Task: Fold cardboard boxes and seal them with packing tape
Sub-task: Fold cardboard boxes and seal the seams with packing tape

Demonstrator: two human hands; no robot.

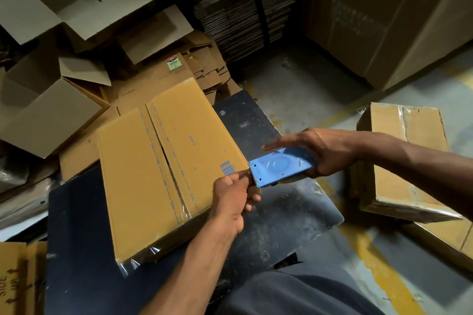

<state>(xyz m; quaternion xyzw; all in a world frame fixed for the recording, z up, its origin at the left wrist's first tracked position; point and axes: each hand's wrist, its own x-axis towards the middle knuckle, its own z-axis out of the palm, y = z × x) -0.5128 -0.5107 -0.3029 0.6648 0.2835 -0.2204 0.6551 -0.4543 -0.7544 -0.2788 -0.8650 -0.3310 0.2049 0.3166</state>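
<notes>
cardboard box [163, 169], closed and lying flat-side up, sits on a dark bench [281, 217] in front of the person. its two top flaps meet along a centre seam, and a glossy strip of clear packing tape already runs the length of that seam; the tape end wraps over the near edge, where it shows as a wrinkled, shiny overhang at the lower corner.

left hand [234, 199]: fingers curled, gripping the right-hand edge of the box near the printed barcode and steadying it. right hand [320, 152]: wrapped round the rear of a blue tape dispenser [277, 169], with the index finger laid straight along its top. the toothed cutting edge of the dispenser is at the same box edge, just beside the left hand. whether tape is still attached between dispenser and box cannot be determined from this view.

status, as judged from the present layout:
- folding of this box: complete.
- centre seam: taped.
- current step: probably taping or cutting at the right-hand edge.
- remaining for this box: possibly pressing down loose tape ends; the underside is hidden.

a further sealed, taped box [401, 158] rests on the floor to the right, which suggests at least one earlier unit is finished. open, unsealed boxes [51, 115] and flat cardboard blanks [163, 77] lie to the left and behind, so more units appear to be outstanding.
</notes>
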